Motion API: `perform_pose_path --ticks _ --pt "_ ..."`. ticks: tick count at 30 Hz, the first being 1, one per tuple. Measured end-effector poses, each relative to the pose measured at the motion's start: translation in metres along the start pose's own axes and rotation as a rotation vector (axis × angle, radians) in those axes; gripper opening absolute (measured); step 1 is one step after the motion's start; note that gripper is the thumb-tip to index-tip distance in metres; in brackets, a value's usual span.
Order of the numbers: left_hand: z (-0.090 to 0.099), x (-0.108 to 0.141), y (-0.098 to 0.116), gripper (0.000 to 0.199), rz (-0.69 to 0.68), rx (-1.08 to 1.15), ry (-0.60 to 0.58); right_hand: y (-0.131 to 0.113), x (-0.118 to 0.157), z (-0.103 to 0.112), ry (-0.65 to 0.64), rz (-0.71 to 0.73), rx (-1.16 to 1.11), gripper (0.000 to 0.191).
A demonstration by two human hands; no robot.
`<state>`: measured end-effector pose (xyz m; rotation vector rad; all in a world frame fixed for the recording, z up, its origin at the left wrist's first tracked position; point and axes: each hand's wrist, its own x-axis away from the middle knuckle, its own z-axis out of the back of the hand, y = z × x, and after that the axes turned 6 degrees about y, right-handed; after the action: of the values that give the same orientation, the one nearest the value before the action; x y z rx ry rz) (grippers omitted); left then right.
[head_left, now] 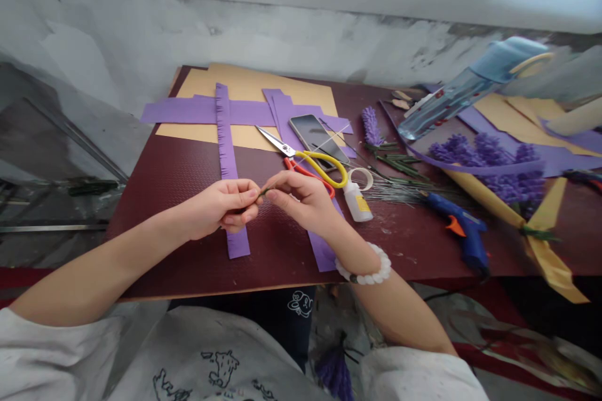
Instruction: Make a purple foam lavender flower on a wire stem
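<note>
Above the table's front part, my left hand [236,205] and my right hand [301,199] meet with fingertips pinched. Between them shows a short, thin dark green piece [263,192], mostly hidden by the fingers; its kind is unclear. Beneath my left hand lies a purple paper strip [224,138] with one fringed edge. Scissors [324,169] with yellow and red handles lie just beyond my right hand, partly over a phone [310,131]. A small white glue bottle [358,202] and a roll of pale tape [361,179] are to the right of that hand.
Purple strips [174,110] cross yellow paper [188,84] at the back. Rightward are a purple flower [371,126], green stems [399,163], thin wires [395,193], a blue glue gun [461,229], a wrapped purple bouquet [508,169] and a tilted blue bottle [475,88].
</note>
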<state>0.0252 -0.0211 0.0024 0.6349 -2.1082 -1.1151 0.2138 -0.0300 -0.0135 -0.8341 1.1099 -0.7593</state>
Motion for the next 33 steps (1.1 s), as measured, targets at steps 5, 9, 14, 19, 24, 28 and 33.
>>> perform_pose_path --ticks 5,9,14,19,24,28,33 --pt "-0.0015 0.0002 -0.0007 0.019 0.031 -0.006 -0.012 -0.0001 0.0003 0.0006 -0.014 -0.020 0.031 0.007" --pt "-0.0064 0.0021 0.0013 0.023 0.072 0.018 0.015 0.0012 0.0003 0.0000 -0.015 -0.015 0.017 0.008" --pt "-0.0083 0.0032 0.0020 0.019 0.075 0.054 0.024 0.0029 0.0006 -0.0012 -0.013 -0.051 -0.020 0.009" --pt "-0.0039 0.0002 -0.0013 0.019 0.060 0.070 -0.010 0.0032 0.0003 -0.0006 -0.029 -0.068 -0.065 0.012" --pt "-0.0036 0.0001 -0.0004 0.020 0.089 0.059 0.010 0.0038 0.0005 -0.0010 -0.033 -0.083 -0.082 0.010" --pt "-0.0059 0.0013 0.0034 0.022 0.117 0.007 0.058 0.0021 0.0010 -0.0013 -0.027 -0.100 -0.074 0.007" --pt "-0.0056 0.0023 0.0028 0.017 0.093 0.025 0.036 0.0007 0.0009 -0.0011 -0.005 -0.127 -0.039 0.009"
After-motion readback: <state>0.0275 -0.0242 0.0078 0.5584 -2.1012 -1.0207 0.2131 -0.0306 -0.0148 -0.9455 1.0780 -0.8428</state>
